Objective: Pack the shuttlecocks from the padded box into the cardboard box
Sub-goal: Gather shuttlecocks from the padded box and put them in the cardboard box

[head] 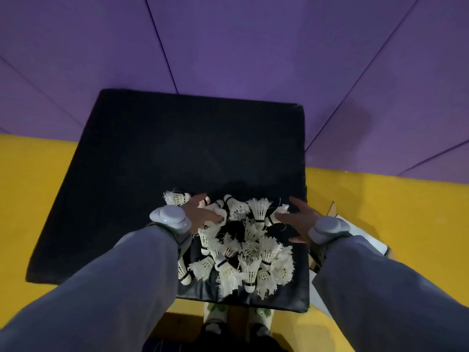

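Note:
A heap of several white feather shuttlecocks [243,252] lies on the near right part of the black padded box [157,158]. My left hand [203,213] rests on the pile's far left edge, fingers spread over a few shuttlecocks; it grips nothing that I can see. My right hand [299,219] hovers at the pile's right edge, fingers apart, palm turned toward the heap. Both wrists carry grey trackers. A corner of the cardboard box [332,208] peeks out just right of the padded box, mostly hidden behind my right arm.
The padded box stands on a yellow floor [38,199] with purple mats [228,47] beyond. My feet in light shoes [215,313] show below its near edge. A white sheet [368,237] lies by the cardboard box on the right.

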`<state>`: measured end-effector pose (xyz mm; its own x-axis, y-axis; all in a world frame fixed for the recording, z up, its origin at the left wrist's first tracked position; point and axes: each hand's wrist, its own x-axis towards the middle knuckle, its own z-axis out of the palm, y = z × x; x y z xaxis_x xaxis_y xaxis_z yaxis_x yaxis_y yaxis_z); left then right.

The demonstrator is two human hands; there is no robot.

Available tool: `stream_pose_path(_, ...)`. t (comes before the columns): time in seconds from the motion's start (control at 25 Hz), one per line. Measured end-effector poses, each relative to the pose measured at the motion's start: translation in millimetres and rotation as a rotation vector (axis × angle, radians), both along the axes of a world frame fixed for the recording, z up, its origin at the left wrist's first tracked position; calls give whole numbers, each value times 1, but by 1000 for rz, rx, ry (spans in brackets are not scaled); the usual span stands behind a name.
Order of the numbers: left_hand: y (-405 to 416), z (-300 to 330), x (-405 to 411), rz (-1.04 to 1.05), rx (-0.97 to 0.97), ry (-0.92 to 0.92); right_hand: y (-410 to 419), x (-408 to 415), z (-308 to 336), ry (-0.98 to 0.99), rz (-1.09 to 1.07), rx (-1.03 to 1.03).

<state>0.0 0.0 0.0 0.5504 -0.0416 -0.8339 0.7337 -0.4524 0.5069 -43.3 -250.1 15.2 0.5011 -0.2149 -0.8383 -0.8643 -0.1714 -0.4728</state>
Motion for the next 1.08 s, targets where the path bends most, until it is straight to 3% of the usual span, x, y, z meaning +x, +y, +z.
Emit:
stream_pose_path(0.28,-8,-49,3,-360,343,-66,13,10,-47,94,106,-45)
stream_pose_path(0.44,-7,-59,15,-451,396,-92,18,20,-62,32,109,-14)
stream_pose_path(0.6,-14,-66,28,-488,351,-134,27,36,-78,-38,285,-125)
stream_pose_path(0.8,-30,-77,38,-387,298,-284,43,48,-85,-105,350,-204)
stream_pose_path(1.08,-38,-77,30,-138,281,-402,61,41,-92,-212,144,-166)
